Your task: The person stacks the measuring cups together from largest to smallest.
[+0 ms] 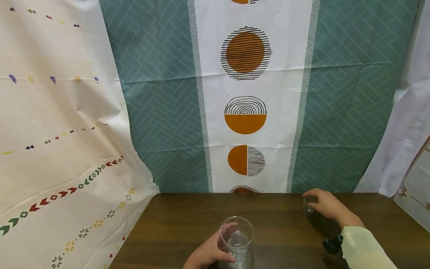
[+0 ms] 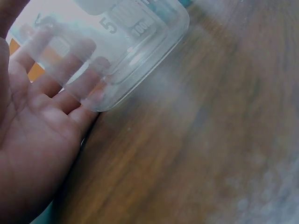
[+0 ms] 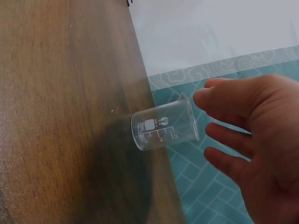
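A large clear beaker [image 1: 241,244] stands upright near the front of the table in the head view. My left hand [image 1: 212,249] grips it, with the thumb on the near side and the fingers round the far side. The left wrist view shows the fingers through the wall of this beaker [image 2: 140,39], which bears printed volume marks. Farther back on the right, a small clear beaker [image 3: 163,125] with white graduations stands on the table. My right hand [image 3: 264,126] is just beside its rim, fingers apart and slightly bent, with a small gap between fingertips and glass.
The brown wooden table [image 1: 188,216] ends at the back against a hanging teal and white cloth [image 1: 161,112]. A cream patterned cloth [image 1: 67,149] hangs along the left side. A black strap [image 1: 332,244] is on the right wrist.
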{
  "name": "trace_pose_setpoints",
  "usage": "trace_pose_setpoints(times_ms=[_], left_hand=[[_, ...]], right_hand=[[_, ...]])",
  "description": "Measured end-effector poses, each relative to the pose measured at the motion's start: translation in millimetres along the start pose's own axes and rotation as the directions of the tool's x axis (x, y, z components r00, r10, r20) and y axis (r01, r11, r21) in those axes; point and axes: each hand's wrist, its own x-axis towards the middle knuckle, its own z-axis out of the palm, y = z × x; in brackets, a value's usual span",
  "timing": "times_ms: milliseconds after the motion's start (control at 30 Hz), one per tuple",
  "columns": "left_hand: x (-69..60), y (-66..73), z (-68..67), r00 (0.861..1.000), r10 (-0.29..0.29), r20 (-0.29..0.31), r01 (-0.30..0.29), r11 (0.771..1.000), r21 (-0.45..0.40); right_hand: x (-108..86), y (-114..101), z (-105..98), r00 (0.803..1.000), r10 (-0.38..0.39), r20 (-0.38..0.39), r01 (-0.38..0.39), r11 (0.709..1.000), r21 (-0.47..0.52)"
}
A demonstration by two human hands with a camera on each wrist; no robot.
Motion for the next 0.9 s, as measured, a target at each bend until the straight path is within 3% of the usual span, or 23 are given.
trace_pose_setpoints(times_ms=[900], left_hand=[[-0.2, -1.9, -1.2, 1.0, 0.012, 0.008, -0.012, 1.0, -0.011]], right_hand=[[3.5, 9.5, 2.4, 0.997, 0.03, 0.072, -0.028, 0.999, -0.025]])
